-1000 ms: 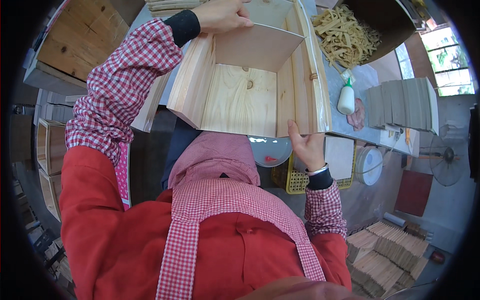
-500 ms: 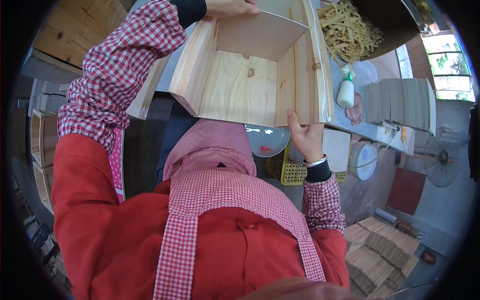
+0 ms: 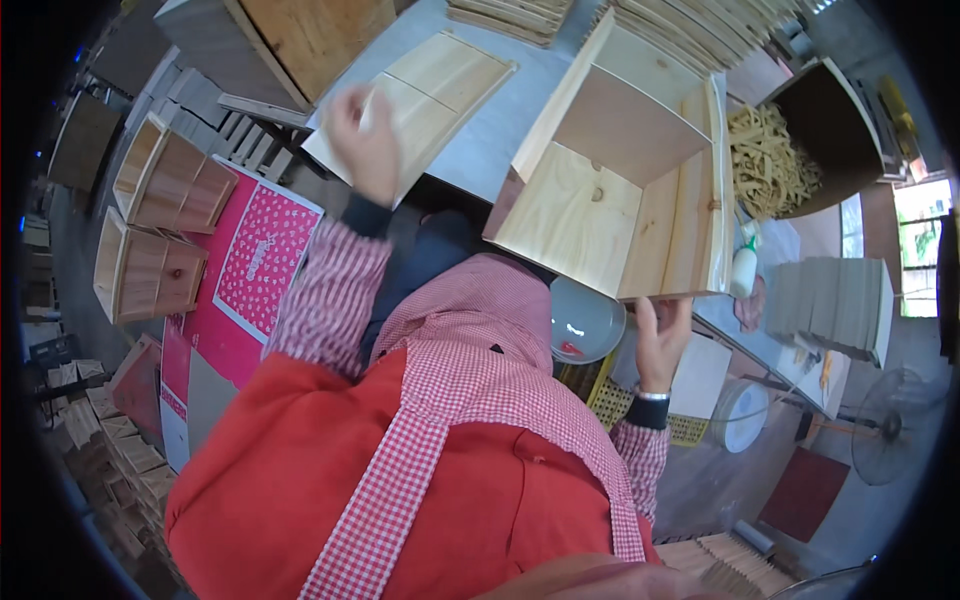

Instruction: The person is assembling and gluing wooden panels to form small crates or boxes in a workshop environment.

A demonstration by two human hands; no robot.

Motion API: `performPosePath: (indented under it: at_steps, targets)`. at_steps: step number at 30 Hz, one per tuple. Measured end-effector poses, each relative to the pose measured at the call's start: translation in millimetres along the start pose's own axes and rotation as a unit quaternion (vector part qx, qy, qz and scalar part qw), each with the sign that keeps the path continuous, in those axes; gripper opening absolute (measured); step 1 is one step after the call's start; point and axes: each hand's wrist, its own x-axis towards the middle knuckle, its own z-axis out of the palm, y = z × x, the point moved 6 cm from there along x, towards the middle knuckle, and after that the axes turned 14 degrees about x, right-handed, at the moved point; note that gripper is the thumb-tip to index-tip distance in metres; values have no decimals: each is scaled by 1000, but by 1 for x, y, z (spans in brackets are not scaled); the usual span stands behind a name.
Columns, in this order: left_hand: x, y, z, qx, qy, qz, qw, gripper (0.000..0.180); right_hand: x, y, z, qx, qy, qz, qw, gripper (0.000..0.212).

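Note:
An open wooden box [image 3: 590, 215] with a divider board [image 3: 635, 125] across it sits tilted on the table in front of me. My right hand [image 3: 662, 345] is at the box's near right corner, thumb and fingers against its lower edge, the fingertips partly hidden. To the left, a flat slatted wooden panel [image 3: 440, 90] lies on the table. My left hand [image 3: 365, 145] is over that panel's left end, bent at the fingers and smeared by motion; whether it touches the panel is unclear.
A carton of wood-coloured strips [image 3: 770, 160] stands at the far right, near a white glue bottle [image 3: 744, 270] and stacked grey boards [image 3: 825, 305]. Below the table edge are a grey basin [image 3: 590, 325] and a yellow crate [image 3: 610, 405]. Wooden boxes [image 3: 165, 180] stand at left.
My left hand has let go of the divider's top edge and moved left to the flat panel. My right hand stays at the box's near right corner. The view has swung left.

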Motion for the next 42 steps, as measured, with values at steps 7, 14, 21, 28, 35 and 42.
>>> performPosePath:
  at_steps: [7,14,21,28,35,42]
  targets:
    - [-80,-131,-27,-397,-149,-655,625,46,-22,-21,-54,-58,197,-95,974,40]
    - [-52,-90,-6,-461,-238,-466,717,49,-46,-75,-66,-83,301,-123,942,32]
    - [11,86,-50,-140,-230,83,959,49,-49,-163,1,-129,217,-298,921,29]
    - [1,229,-16,31,-146,527,836,41,-35,-263,125,-350,-75,-501,788,46]
    - [-43,273,7,81,-211,602,766,27,58,-210,104,-588,-43,-399,703,43]
    - [-52,237,-35,-21,-188,529,827,40,57,-185,89,-602,-86,-378,698,45]
